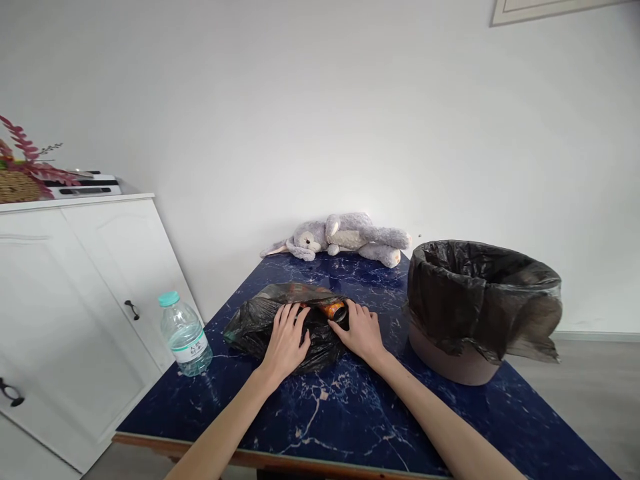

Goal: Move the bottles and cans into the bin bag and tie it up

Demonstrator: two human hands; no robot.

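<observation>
A dark blue, marble-veined table top fills the lower half of the view, with its far edge against a plain white wall. A white two-door cabinet stands to its left, carrying a woven basket of red foliage. On the table's right side sits a round brownish waste bin. Its black plastic liner is folded out over the rim, which seems to be what keeps its mouth wide open. Near the table's centre lies a crumpled black plastic bag, slack and spread flat on the surface. A grey plush rabbit lies on its side along the far edge, well apart from the hands. A clear plastic water bottle with a teal cap stands upright near the left edge, just beside the bag but not touching it. The left hand rests palm down on the bag with its fingers stretched and slightly fanned. It grips nothing, and its flat weight appears to pin the loose film. The right hand lies likewise flat and uncurled on the bag's right edge. Its fingertips are beside a small orange cylinder with a dark open end, which pokes from the folds between the two hands. Whether it touches the cylinder is unclear.
</observation>
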